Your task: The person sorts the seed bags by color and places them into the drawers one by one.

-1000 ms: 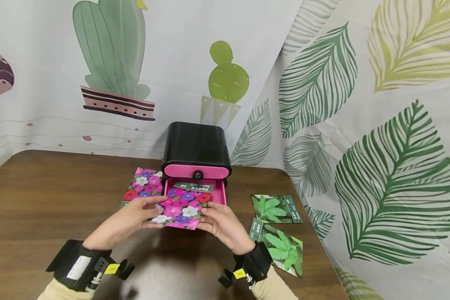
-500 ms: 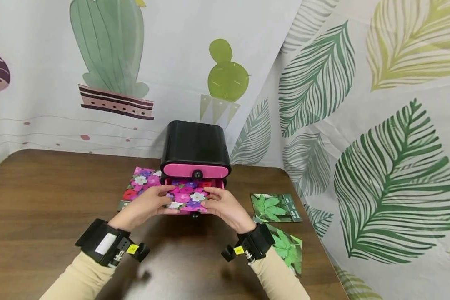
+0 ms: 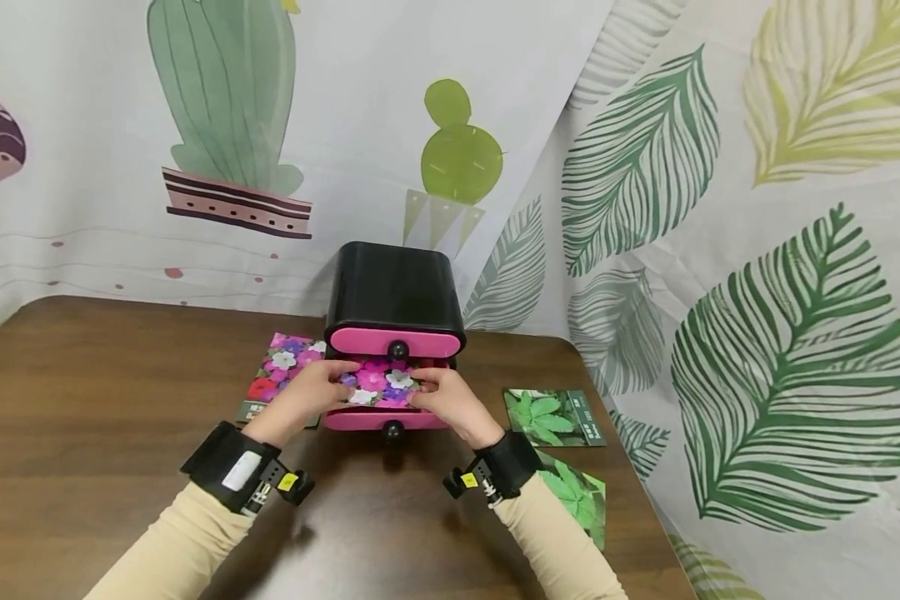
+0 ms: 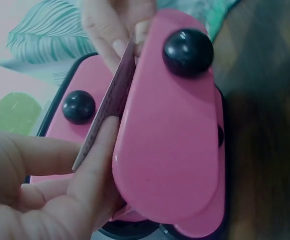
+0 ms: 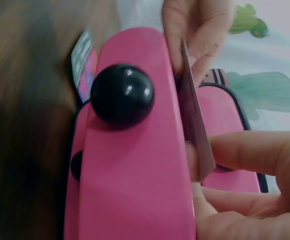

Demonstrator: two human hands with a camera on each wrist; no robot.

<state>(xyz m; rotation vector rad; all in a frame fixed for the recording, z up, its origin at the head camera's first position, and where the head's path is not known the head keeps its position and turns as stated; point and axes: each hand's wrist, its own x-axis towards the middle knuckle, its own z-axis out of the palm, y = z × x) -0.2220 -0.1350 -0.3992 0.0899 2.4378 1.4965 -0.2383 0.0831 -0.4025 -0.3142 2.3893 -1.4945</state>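
Observation:
A seed packet (image 3: 378, 382) printed with pink, purple and white flowers is held flat over a pulled-out pink drawer (image 3: 378, 419) with a black knob. My left hand (image 3: 309, 392) pinches its left edge, thumb on one side and fingers on the other. At the opposite edge my right hand (image 3: 453, 404) pinches it in the same way. From the left wrist, the packet (image 4: 104, 107) shows edge-on, tilted close behind the drawer front (image 4: 167, 130). The right wrist view likewise has the packet (image 5: 197, 120) just inside the drawer front (image 5: 134, 165). The drawer's inside is mostly hidden.
The black drawer cabinet (image 3: 393, 283) stands by the patterned cloth, its upper pink drawer (image 3: 360, 341) closed. Another flower packet (image 3: 262, 387) lies left of it. Two green-leaf packets, one upper (image 3: 543, 417) and one lower (image 3: 588, 500), lie on the right of the wooden table (image 3: 120, 433).
Both hands have carried the flower packet away from me, toward the cabinet and in over the open drawer. The drawer front and its knob now show below the packet.

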